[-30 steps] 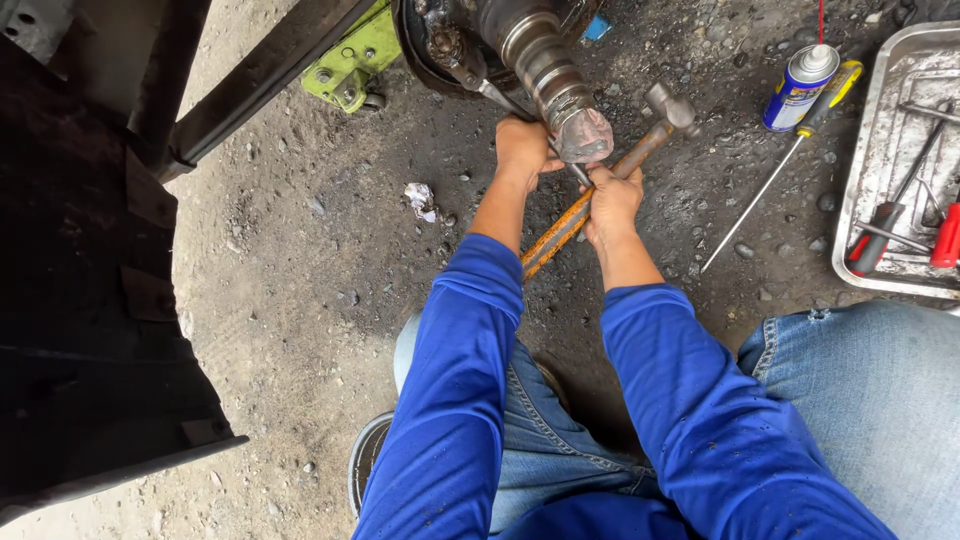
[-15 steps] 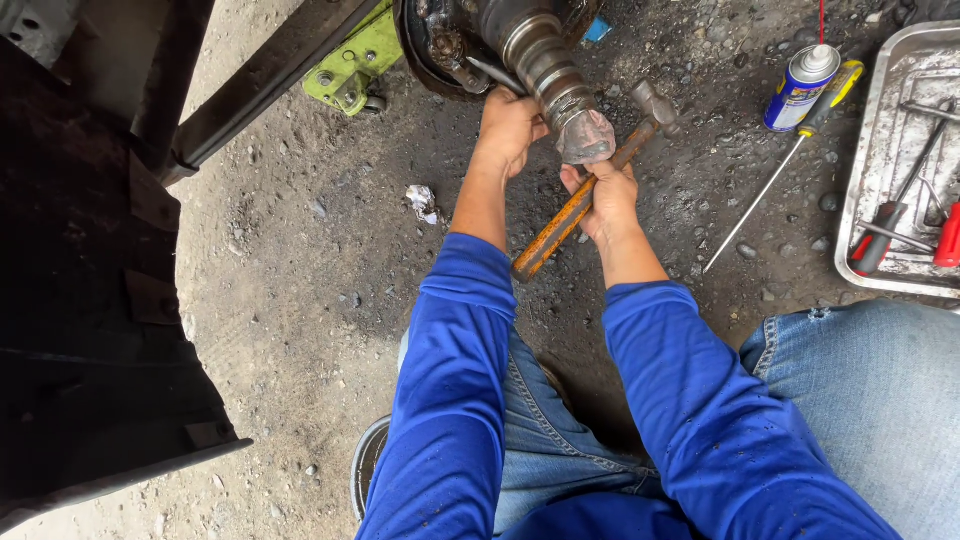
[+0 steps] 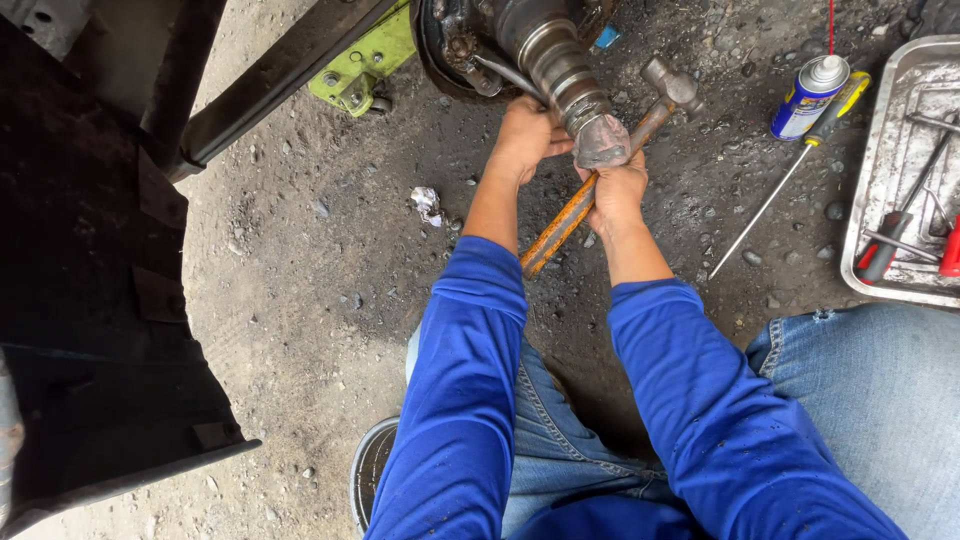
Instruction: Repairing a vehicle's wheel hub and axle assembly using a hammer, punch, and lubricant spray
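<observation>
Head view: both hands at the axle shaft, hammer in the right.

Left hand (image 3: 525,138) curls against the shaft (image 3: 560,70) just above its ragged tip; whether it fully grips, cannot tell. Right hand (image 3: 615,190) clenches the hammer (image 3: 590,185) mid-handle. Handle runs lower-left to upper-right, head just right of the shaft tip. Open gravel left; screwdriver (image 3: 775,195), spray can (image 3: 808,96), tray (image 3: 885,170) to the right.

The axle shaft (image 3: 560,70) runs off the top edge, so the hub end behind it is out of sight, and its wrapped tip hides the right hand's (image 3: 617,190) fingers and the part of the hammer (image 3: 600,170) handle they close on. Right of the shaft, the metal tray (image 3: 880,170) is cut by the right edge, its tools only partly shown. Left of the shaft, the dark bodywork (image 3: 90,300) is too shadowed to make out.
</observation>
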